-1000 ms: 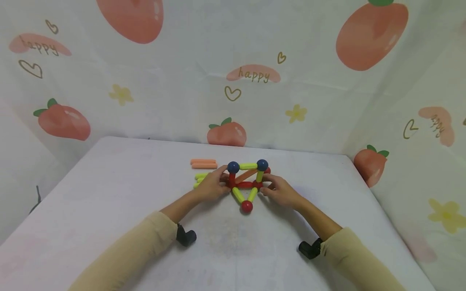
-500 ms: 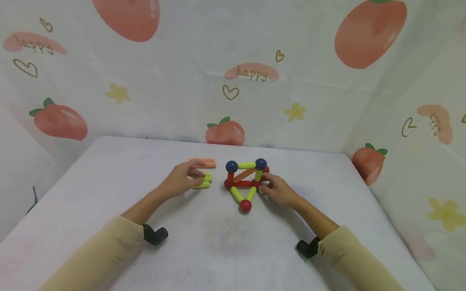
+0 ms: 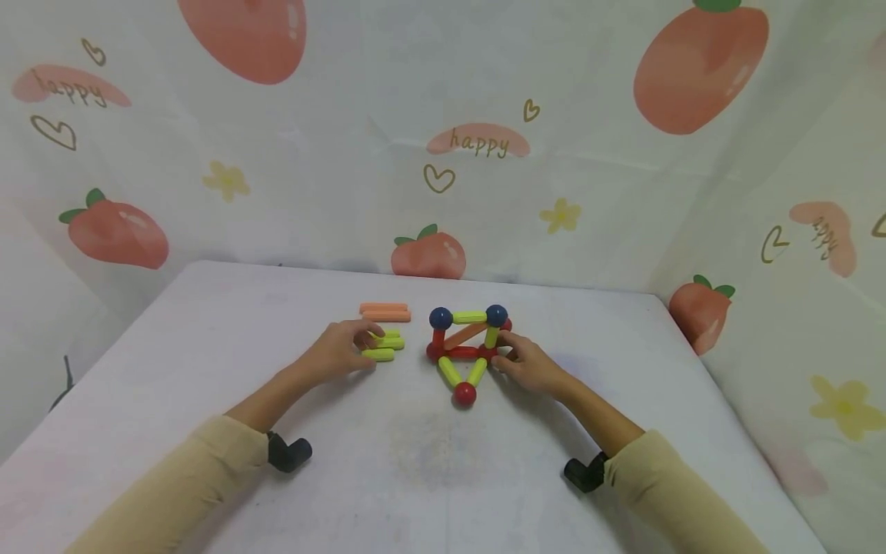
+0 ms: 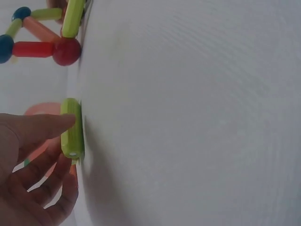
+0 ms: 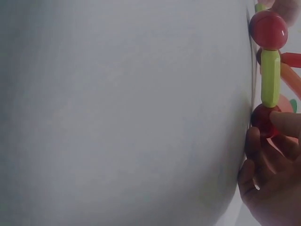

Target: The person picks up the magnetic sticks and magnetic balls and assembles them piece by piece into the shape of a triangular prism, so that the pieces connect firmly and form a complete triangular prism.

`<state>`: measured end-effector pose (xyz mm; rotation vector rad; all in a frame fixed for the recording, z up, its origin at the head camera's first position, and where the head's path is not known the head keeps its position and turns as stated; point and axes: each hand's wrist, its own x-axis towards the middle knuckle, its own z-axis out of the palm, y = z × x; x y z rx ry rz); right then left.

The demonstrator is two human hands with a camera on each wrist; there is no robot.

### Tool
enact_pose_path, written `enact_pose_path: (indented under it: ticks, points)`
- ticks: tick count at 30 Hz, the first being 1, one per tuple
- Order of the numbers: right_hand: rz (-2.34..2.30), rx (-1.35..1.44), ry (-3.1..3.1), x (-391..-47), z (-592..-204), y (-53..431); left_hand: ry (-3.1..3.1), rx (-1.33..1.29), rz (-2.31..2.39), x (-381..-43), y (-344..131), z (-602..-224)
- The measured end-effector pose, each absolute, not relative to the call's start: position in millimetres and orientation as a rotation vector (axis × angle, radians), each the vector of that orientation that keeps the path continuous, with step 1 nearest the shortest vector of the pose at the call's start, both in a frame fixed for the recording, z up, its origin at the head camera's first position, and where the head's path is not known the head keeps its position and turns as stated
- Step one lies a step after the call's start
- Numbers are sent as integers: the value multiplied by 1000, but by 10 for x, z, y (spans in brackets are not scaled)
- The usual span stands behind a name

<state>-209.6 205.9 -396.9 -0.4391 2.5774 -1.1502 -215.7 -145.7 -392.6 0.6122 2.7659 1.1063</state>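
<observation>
My right hand [image 3: 533, 367] grips the right base corner of a magnetic stick-and-ball frame. In the right wrist view, thumb and fingers sit around its red ball [image 5: 262, 121]. Two blue balls [image 3: 441, 318] top the frame, joined by a yellow-green stick [image 3: 469, 317]. Another red ball [image 3: 464, 395] forms the front point. My left hand [image 3: 338, 352] is at several loose yellow-green sticks [image 3: 391, 344], its thumb near the front one and fingers over the back ones. The left wrist view has the thumb overlapping one stick [image 4: 70, 134]; contact is unclear.
Two orange sticks [image 3: 385, 316] lie side by side behind the yellow-green ones. The white table [image 3: 443, 477] runs back to a fruit-printed curtain [image 3: 332, 208]. Black wrist mounts [image 3: 289, 454] stick out from both cuffs.
My left hand has let go of the frame's left side and moved left to the yellow-green sticks, then lowered slightly over them. My right hand has stayed at the frame.
</observation>
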Motion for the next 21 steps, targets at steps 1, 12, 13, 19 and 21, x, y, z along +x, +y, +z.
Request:
enact_pose_path:
  ticks: [1,12,13,19,21]
  points:
    - [-1150,-440,2578,-2096,-3970,2057,2769,602,1096,-2155,-1454,-3932]
    - [-1148,-507,2598,-2091,-3968,2070,2619,653,1295,-2073,-1293,-3955]
    - [-1150,-521,2599,-2088,-3967,2071,2586,666,1338,-2050,-1245,-3951]
    - [-1148,-553,2601,-2079,-3963,2073,2388,765,1534,-1906,-870,-3923]
    - [-1143,-553,2603,-2080,-3966,2073,2346,802,1566,-1874,-740,-3914]
